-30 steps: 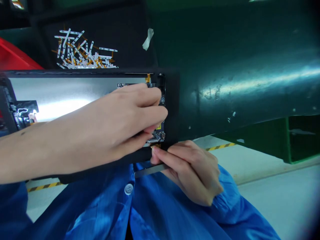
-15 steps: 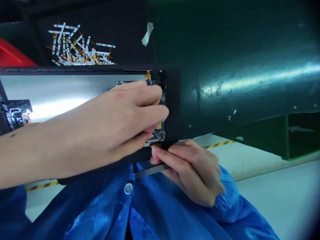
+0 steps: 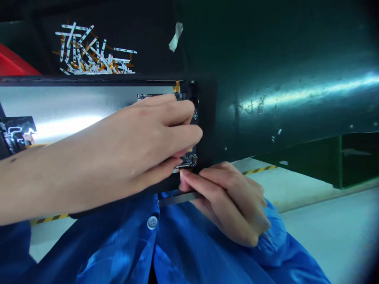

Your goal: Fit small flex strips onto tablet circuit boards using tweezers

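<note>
My left hand (image 3: 160, 134) lies over the green-black circuit board (image 3: 189, 160) at the right end of an open device with a silver metal back (image 3: 118, 96). Its fingers are curled and pressed together; whatever they hold is hidden beneath them. At the board's lower edge, by a white connector, my right hand (image 3: 227, 201) pinches thumb to forefinger. The same hand grips a flat grey metal tool (image 3: 174, 200), which sticks out leftward below the device. Between those right fingertips I cannot make out any part. An orange flex cable (image 3: 177, 86) shows at the board's top edge.
Behind the device, a heap of white strips with orange flex tails (image 3: 85, 51) lies on the dark surface. A scrap of clear tape (image 3: 176, 37) is to its right. A red object (image 3: 14, 61) stands at far left. The green mat (image 3: 281, 79) stretches rightward.
My right thumb and forefinger have shifted slightly, now covering the orange-brown bit below the connector. The left hand keeps its place over the board. The view has shifted a little.
</note>
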The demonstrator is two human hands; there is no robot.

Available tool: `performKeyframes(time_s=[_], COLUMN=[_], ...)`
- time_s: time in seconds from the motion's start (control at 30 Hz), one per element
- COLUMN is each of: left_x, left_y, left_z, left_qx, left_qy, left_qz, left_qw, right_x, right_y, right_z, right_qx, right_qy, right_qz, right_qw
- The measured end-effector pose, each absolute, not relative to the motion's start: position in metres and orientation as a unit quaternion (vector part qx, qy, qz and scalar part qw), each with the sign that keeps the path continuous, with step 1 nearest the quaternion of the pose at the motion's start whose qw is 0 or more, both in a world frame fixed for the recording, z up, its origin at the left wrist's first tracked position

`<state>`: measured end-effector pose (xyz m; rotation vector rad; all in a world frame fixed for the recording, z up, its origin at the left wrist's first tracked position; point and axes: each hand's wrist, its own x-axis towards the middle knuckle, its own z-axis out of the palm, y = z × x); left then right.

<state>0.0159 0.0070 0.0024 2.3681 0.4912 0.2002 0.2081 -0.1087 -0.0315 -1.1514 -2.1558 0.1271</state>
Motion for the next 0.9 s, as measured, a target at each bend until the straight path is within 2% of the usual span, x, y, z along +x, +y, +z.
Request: performKeyframes(time_s=[0.37, 0.5, 0.73, 0.9], left_x=[0.017, 0.015, 0.005, -0.002], left_y=[0.006, 0.008, 0.012, 0.010], left_z=[0.002, 0.002, 0.002, 0.000], left_qx=[0.905, 0.914, 0.927, 0.922], left_qy=[0.206, 0.174, 0.135, 0.128], left_qz=[0.071, 0.073, 0.064, 0.081], left_qw=[0.365, 0.360, 0.343, 0.355], right_x=[0.210, 0.208, 0.208, 0.216], right_y=[-0.106, -0.104, -0.106, -0.103], right_z=[-0.022, -0.025, -0.033, -0.040], right_qx=[-0.476, -0.517, -0.521, -0.508], right_qy=[-0.822, -0.778, -0.767, -0.759], right_qz=[0.112, 0.151, 0.109, 0.137], right_qw=[0.291, 0.325, 0.358, 0.384])
